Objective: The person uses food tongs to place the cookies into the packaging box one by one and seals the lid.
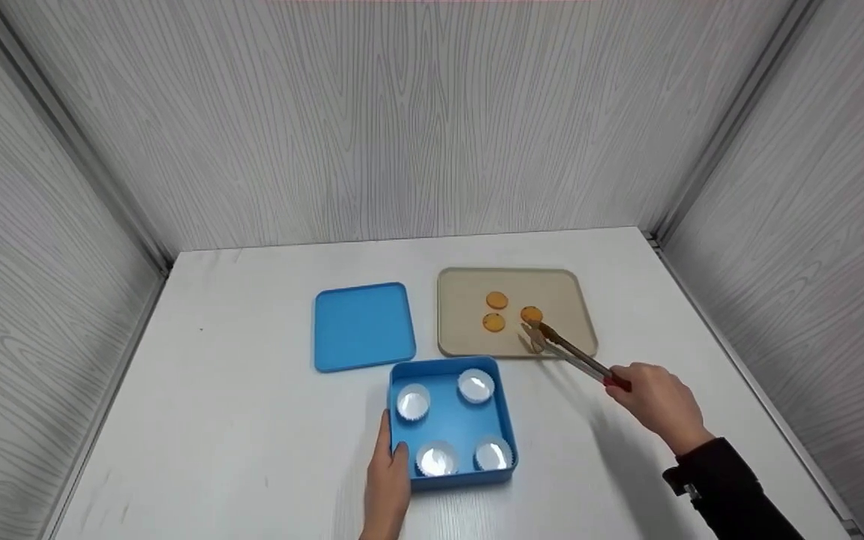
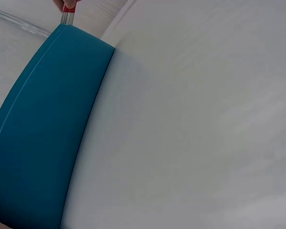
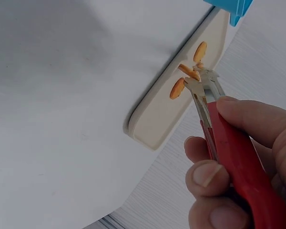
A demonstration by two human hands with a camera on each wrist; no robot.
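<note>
Right hand (image 1: 661, 399): nearer, grips tongs (image 1: 576, 351) slanting up-left.
Biscuit (image 1: 531, 313): by tongs' tips, centre-right.
Left hand (image 1: 387, 484): straight fingers touch box (image 1: 448, 420).

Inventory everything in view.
Flat tabletop: one, white, centre
Wood-grain walls: three, grey, around tabletop
Rounded rectangular tray: one, beige, tabletop's far side
Round cookies: three, golden, on tray
Thin square panel: one, blue, left of tray
Open square box: one, blue, nearer than tray
Fluted cups: four, white, inside box
Metal tongs: one, silver and red, tips over tray
Sleeve: one, black, right forearm
Left grip: one, bare, box's left side
Right grip: one, bare, around tongs
</note>
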